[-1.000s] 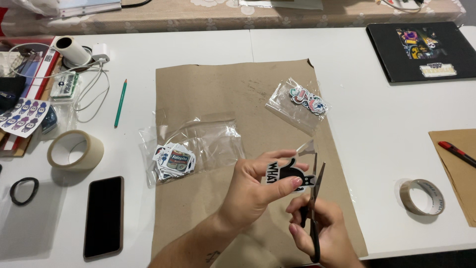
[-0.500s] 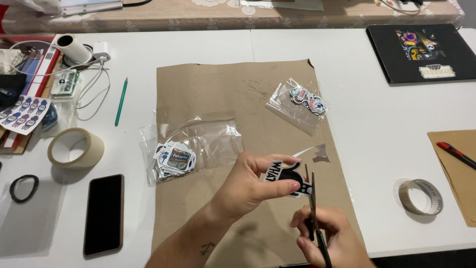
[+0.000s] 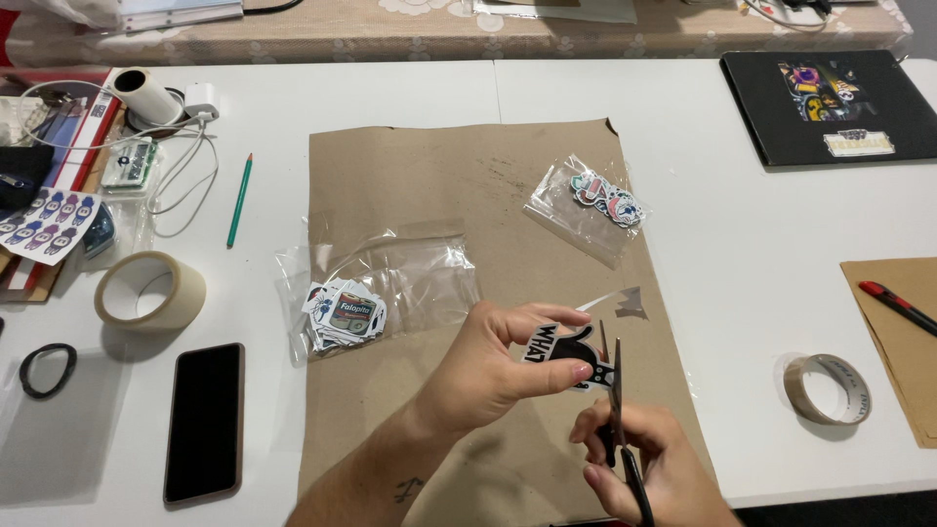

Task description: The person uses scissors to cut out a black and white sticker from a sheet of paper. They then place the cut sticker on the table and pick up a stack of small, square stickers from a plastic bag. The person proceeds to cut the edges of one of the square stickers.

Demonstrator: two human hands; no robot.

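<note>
My left hand [image 3: 498, 366] pinches a black and white sticker [image 3: 566, 353] above a sheet of brown paper [image 3: 468, 195]. My right hand [image 3: 649, 464] grips black scissors [image 3: 615, 390], whose blades point up at the sticker's right edge. A thin transparent offcut [image 3: 620, 301] lies on the brown paper just beyond the sticker. A clear bag of stickers [image 3: 376, 293] lies to the left of my hands, and a smaller clear bag of stickers [image 3: 590, 205] lies further back on the right.
On the white table: a black phone [image 3: 205, 420], a wide tape roll [image 3: 149, 291], a black hair band [image 3: 47, 369], a green pencil [image 3: 239, 200] and cables at left. A small tape roll [image 3: 828, 387], a red-handled knife [image 3: 898, 305] and a black folder [image 3: 830, 105] at right.
The view shifted slightly. My left hand turned the sticker a little and the scissors moved up along its right edge. The offcut stays on the paper.
</note>
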